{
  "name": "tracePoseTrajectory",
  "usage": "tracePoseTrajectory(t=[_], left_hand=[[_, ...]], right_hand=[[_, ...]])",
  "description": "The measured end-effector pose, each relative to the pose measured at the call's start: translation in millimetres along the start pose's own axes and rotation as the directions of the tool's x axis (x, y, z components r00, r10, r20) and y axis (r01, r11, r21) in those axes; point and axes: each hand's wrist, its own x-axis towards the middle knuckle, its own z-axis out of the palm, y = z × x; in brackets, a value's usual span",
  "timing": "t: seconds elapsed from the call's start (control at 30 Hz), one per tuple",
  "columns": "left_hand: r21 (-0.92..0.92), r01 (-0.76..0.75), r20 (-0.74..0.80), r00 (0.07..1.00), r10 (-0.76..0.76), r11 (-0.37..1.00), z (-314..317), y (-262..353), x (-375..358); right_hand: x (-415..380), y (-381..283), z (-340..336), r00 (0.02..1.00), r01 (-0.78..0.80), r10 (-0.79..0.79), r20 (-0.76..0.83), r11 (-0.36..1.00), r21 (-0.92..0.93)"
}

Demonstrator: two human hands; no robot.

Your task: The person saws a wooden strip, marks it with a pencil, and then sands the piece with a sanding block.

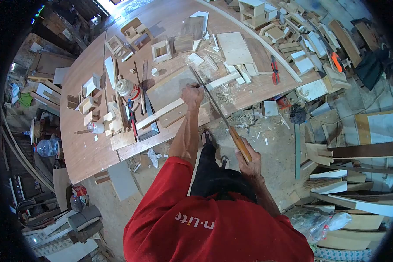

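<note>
My right hand [250,158] is wrapped round the wooden handle [240,143] of a handsaw. Its long narrow blade [220,110] slants up and away, crossing a pale wooden strip [222,81] just right of my left hand. My left hand [192,94] is closed over that strip, pressing it down on the workbench. Beneath the strip lies a flat greyish board [168,91]. Whether the saw teeth have cut into the strip cannot be made out. Shavings [226,97] and small offcuts lie beside the blade.
On the workbench [131,150] stand a glue bottle [127,88], small wooden box frames [161,51], a pale panel [235,48] and red-handled pliers [275,72]. A metal ruler [148,133] lies left. Wooden pieces [336,174] crowd the right side; scraps litter the floor.
</note>
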Motion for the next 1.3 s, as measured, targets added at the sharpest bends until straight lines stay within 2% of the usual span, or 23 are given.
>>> tracePoseTrajectory(t=[0.07, 0.23, 0.3, 0.33, 0.4, 0.53, 0.63, 0.7, 0.73, 0.8, 0.83, 0.9, 0.93, 0.97, 1.0, 1.07, 1.1, 1.17, 1.23, 1.3], left_hand=[[-0.026, -0.001, -0.102, 0.995, -0.002, 1.000, -1.6, 4.6, -1.8], [-0.067, 0.031, -0.108, 0.993, -0.038, 0.997, -5.3, 9.6, -4.2], [-0.055, 0.026, -0.100, 0.994, -0.032, 0.998, -4.4, 5.5, -5.5], [-0.074, 0.035, -0.081, 0.996, -0.041, 0.997, 2.6, 1.4, -0.5], [-0.098, 0.049, -0.057, 0.997, -0.055, 0.994, 7.9, 1.2, 1.2], [-0.111, 0.030, -0.082, 0.996, -0.040, 0.993, 2.2, 5.0, -3.0], [-0.110, 0.025, -0.089, 0.995, -0.035, 0.994, 2.6, 4.0, -3.8], [-0.132, 0.046, -0.076, 0.995, -0.057, 0.990, 2.4, 6.1, -6.4], [-0.135, 0.020, -0.075, 0.997, -0.030, 0.991, -1.2, 8.3, -6.1], [-0.131, 0.001, -0.065, 0.998, -0.010, 0.991, -1.7, 4.3, -11.5], [-0.099, -0.015, -0.078, 0.997, 0.007, 0.995, 1.7, 5.2, -9.3], [-0.060, -0.031, -0.100, 0.995, 0.025, 0.998, 2.4, 0.0, -11.8], [-0.118, -0.134, -0.143, 0.983, 0.117, 0.984, 0.5, -3.5, -14.4], [-0.175, -0.236, -0.186, 0.961, 0.203, 0.956, 0.9, -5.7, -17.7], [-0.175, -0.235, -0.180, 0.962, 0.204, 0.956, 4.4, -10.0, -24.4], [-0.145, -0.337, -0.304, 0.910, 0.282, 0.930, 8.8, -14.7, -23.8], [-0.148, -0.333, -0.305, 0.911, 0.277, 0.931, 5.2, -14.2, -28.9], [0.005, -0.294, -0.253, 0.924, 0.286, 0.956, -7.0, -10.5, -38.7], [0.017, -0.292, -0.281, 0.916, 0.285, 0.956, -5.7, -10.3, -44.7], [0.026, -0.295, -0.315, 0.904, 0.288, 0.955, -6.9, -5.3, -44.0]], right_hand=[[-11.1, -6.6, -3.5, 0.999, 0.030, -0.030, -0.016, 1.000, 0.001], [-7.7, -8.8, -4.2, 0.999, 0.026, -0.025, -0.038, 0.999, 0.022], [7.2, -12.8, 0.9, 0.992, -0.112, 0.110, 0.055, 0.993, 0.024], [4.6, -13.1, -0.1, 0.994, -0.100, 0.099, 0.052, 0.995, 0.028], [-12.9, -13.5, -6.7, 1.000, 0.022, -0.022, 0.007, 1.000, -0.006], [-6.1, -12.8, -2.2, 0.998, -0.056, 0.056, -0.020, 0.998, 0.009], [12.6, -6.3, 10.3, 1.000, -0.006, 0.007, 0.007, 0.999, -0.037], [-10.5, -4.5, 5.2, 0.993, 0.107, -0.109, -0.051, 0.993, -0.050], [-10.2, -4.0, 3.4, 0.993, 0.110, -0.113, -0.043, 0.992, -0.057], [-16.4, -5.7, 3.2, 0.998, 0.019, -0.021, -0.053, 0.999, -0.045], [-8.0, -6.9, 5.6, 0.998, 0.022, -0.024, -0.053, 0.999, -0.049], [15.9, -8.8, 18.0, 0.997, -0.071, 0.070, -0.007, 0.997, -0.029], [19.2, -3.8, 22.9, 0.994, 0.083, -0.085, -0.068, 0.996, -0.036], [20.5, -1.7, 24.2, 0.993, 0.090, -0.092, -0.072, 0.995, -0.035], [16.0, 0.4, 24.0, 0.997, 0.047, -0.049, -0.064, 0.998, -0.030], [18.0, 5.3, 24.9, 0.998, 0.019, -0.020, -0.063, 0.999, -0.028], [17.3, 8.6, 25.6, 0.995, 0.048, -0.052, -0.083, 0.998, -0.040], [17.8, 6.9, 26.1, 0.992, 0.082, -0.087, -0.090, 0.995, -0.057], [18.1, -1.1, 23.2, 0.998, 0.007, -0.009, -0.056, 0.999, -0.044], [20.4, 3.5, 23.2, 0.997, 0.035, -0.039, -0.063, 0.998, -0.054]])
